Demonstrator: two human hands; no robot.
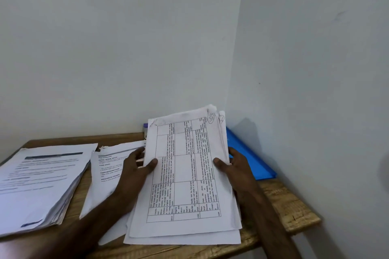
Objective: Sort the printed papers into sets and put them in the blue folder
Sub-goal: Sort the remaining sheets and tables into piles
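1. Head view, lower centre of the frame: a bundle of printed papers (185, 174) is held between both hands, its top sheet showing a ruled table of text turned sideways.
2. A circled handwritten mark sits at the upper right corner of that top sheet, and the corners there are curled and worn.
3. At the bundle's left edge, the left hand (134, 166) grips it, with the thumb laid on the printed face and the fingers behind the sheets.
4. At the right edge, the right hand (235, 166) grips it the same way, thumb on the face and fingers tucked behind.
5. The bundle's far end tilts up toward the wall; its near end is low over the wooden table (290, 206), and I cannot tell whether it rests there.
6. Right of centre lies the blue folder (248, 153), close to the right wall, partly hidden by the bundle and the right hand.
7. I cannot tell whether the folder is open or closed.
8. At the left of the frame, a thick stack (42, 178) of printed pages lies flat on the table.
9. Between that stack and the left hand lies a thinner pile (105, 176) with bold headings, partly covered by the left forearm.
10. Just behind the bundle's upper left corner, a small purple-capped object (145, 128) shows, too hidden to identify.
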